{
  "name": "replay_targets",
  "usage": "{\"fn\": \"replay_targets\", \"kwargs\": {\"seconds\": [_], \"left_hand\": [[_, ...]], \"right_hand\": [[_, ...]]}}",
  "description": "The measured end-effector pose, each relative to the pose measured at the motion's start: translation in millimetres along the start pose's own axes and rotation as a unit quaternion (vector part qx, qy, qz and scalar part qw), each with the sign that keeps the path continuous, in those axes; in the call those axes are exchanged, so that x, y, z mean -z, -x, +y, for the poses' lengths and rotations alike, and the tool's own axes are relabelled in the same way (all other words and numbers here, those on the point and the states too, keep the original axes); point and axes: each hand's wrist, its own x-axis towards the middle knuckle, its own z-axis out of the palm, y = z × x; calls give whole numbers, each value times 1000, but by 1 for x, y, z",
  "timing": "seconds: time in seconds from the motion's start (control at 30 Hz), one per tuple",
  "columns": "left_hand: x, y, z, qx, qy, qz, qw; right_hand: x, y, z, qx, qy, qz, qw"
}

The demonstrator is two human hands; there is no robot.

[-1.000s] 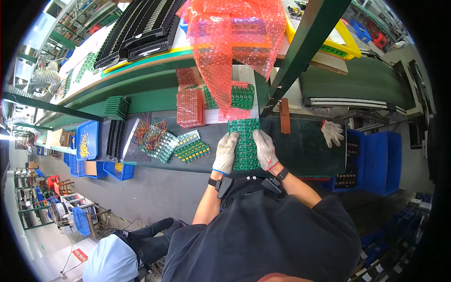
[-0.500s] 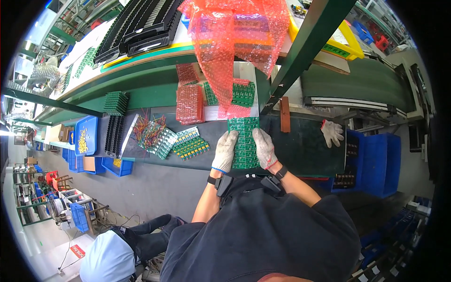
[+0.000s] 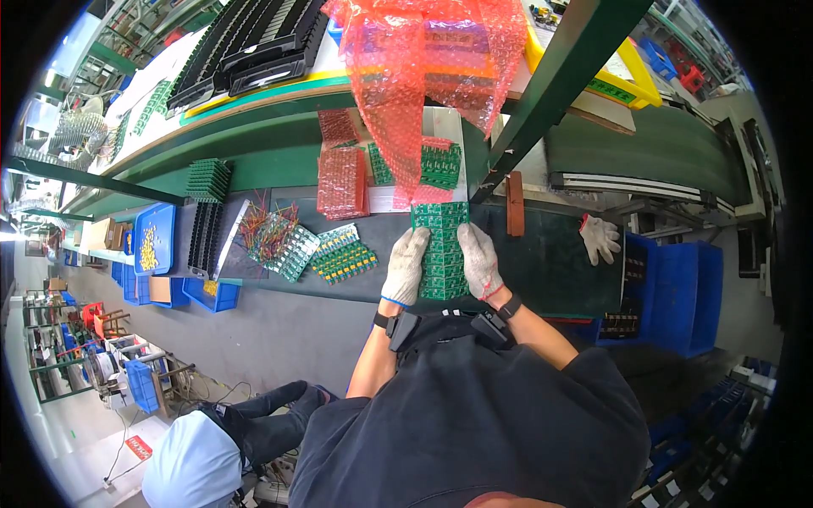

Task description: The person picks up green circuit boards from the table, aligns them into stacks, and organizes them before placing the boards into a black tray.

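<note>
Green circuit-board panel (image 3: 442, 254) held upright in view between two gloved hands

Panel lies at bench front, just ahead of the wearer's body, long axis running 12 to 6 o'clock. Taking it as the dial's centre: left hand (image 3: 405, 266) at 9, right hand (image 3: 482, 263) at 3, both in pale knit gloves. Left fingers close together, clamped on the panel's 9 o'clock edge; right fingers likewise on the opposite edge. Undersides hidden; cannot tell whether the panel touches the dark bench mat (image 3: 555, 284).

At 12, more green boards (image 3: 440, 167), partly behind a hanging sheet of pink bubble wrap (image 3: 385, 93). At 10, a stack in pink wrap (image 3: 342, 182). At 9, boards with yellow parts (image 3: 345, 258) near the left hand; beyond, touching them, a board with red wires (image 3: 296, 252). Brown bar (image 3: 514, 206) at 2. Loose glove (image 3: 600, 240) at 3, well apart from the right hand. Co-worker (image 3: 193, 461) at 8.
</note>
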Motion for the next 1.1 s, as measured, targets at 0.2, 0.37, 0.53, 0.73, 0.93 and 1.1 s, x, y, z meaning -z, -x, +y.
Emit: {"fn": "replay_targets", "kwargs": {"seconds": [0.2, 0.37, 0.53, 0.73, 0.93, 1.1], "left_hand": [[0, -11, 4, 36, 135, -66, 988], [-2, -17, 1, 29, 87, -46, 995], [-2, -27, -24, -21, -23, 14, 999], [3, -32, -44, -38, -92, 66, 993], [3, -28, -40, -9, -174, 74, 982], [15, -33, -49, 36, -97, 41, 994]], "right_hand": [[-10, -2, -26, 5, -5, 12, 1000], [-4, -7, -15, 38, 137, 28, 990], [-7, -9, 3, 65, 186, 90, 976], [-4, -15, 38, 63, 264, 116, 955], [-3, -16, 49, 56, 269, 108, 955], [2, -22, 66, 27, 241, 89, 966]]}}
